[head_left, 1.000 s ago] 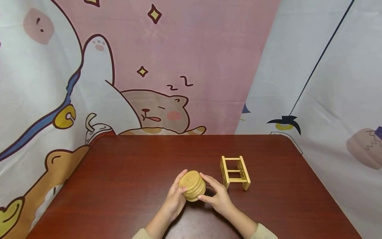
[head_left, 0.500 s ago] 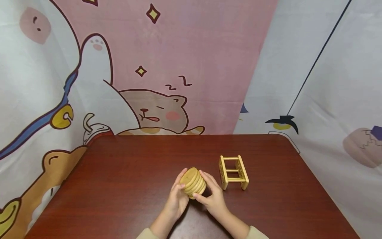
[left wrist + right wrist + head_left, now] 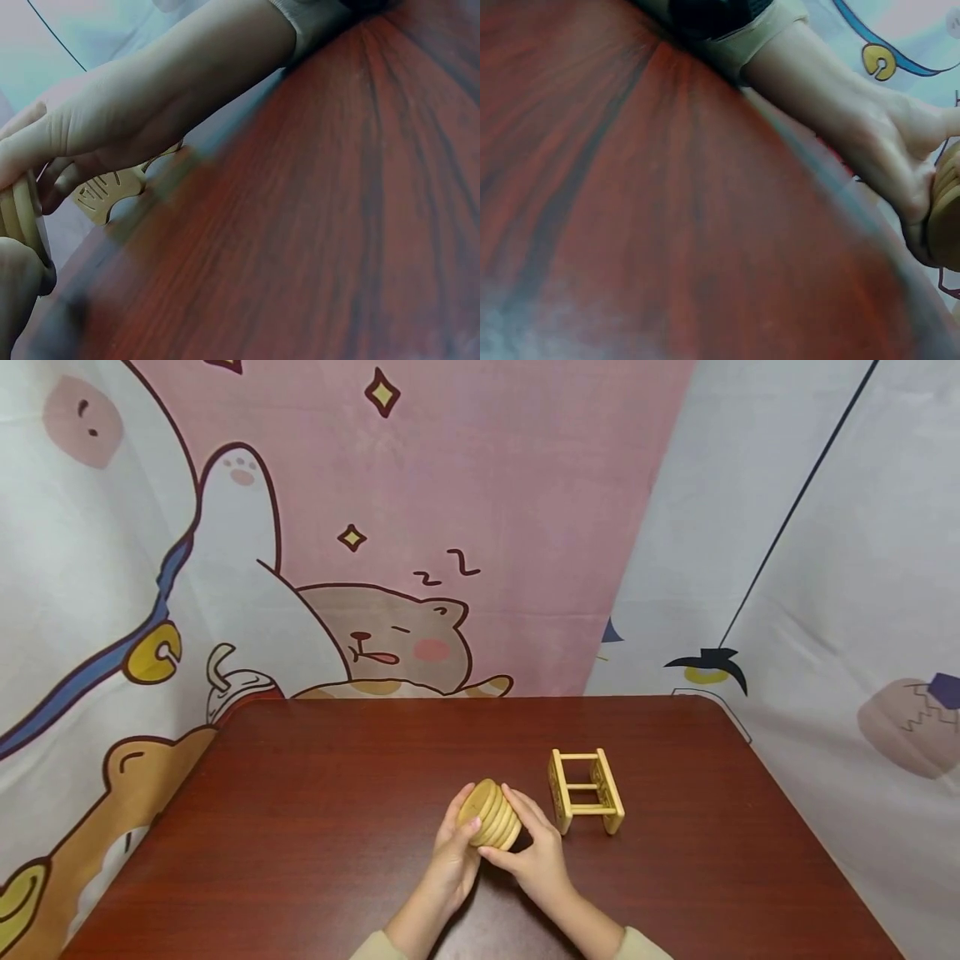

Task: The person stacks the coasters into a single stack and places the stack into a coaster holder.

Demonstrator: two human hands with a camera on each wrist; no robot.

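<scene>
Both hands hold a stack of round, light wooden coasters [image 3: 491,817] over the table, its discs tilted so their edges face right. My left hand [image 3: 452,856] grips the left side, its thumb across the face of the nearest disc. On the right, the fingers and thumb of my right hand [image 3: 542,852] curl round the stack's edges. Pale disc edges of the coasters [image 3: 26,214] show at the left border of the left wrist view. In the right wrist view the coasters [image 3: 946,206] are cut off at the right border, beside the left palm.
A small wooden rack [image 3: 611,785] with crossbars and carved side panels stands just right of the right hand. Under everything is a dark red-brown wooden table [image 3: 337,793]. A cartoon-printed cloth [image 3: 525,510] hangs behind the table and along its sides.
The stack has tipped further over, its top face turning to the left, and has risen slightly. Both hands keep their hold on it. The rack has stayed put.
</scene>
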